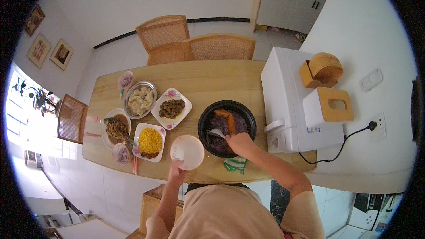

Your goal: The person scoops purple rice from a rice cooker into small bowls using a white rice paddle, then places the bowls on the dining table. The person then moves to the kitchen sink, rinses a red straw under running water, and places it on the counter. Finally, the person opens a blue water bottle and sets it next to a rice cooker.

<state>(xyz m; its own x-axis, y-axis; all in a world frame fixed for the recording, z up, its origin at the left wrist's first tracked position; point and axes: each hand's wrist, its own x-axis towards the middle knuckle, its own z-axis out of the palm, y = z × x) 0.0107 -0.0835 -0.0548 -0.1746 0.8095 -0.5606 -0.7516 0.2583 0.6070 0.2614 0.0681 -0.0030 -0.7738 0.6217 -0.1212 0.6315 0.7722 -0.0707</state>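
Note:
My left hand [178,173] grips the rim of a white bowl [186,151] that has a faint pattern around its edge; no food shows in it. To its right stands a round black pot [201,139] of purple rice [241,122] with long orange pieces [223,114], perhaps pumpkin, lying on top. My right hand [240,143] reaches over the pot's near side. Its fingers are closed around a white rice paddle [217,133], whose blade meets the rice. A green-and-white cloth [235,164] lies by the pot, below my right forearm.
Left on the wooden table [212,79] are plates of corn [150,141], dark meat [171,109] and fish [117,127], a metal bowl of dumplings [140,101] and two rice bowls [120,155]. A white microwave-like appliance [285,106] stands right, its cord [332,160] plugged into the wall.

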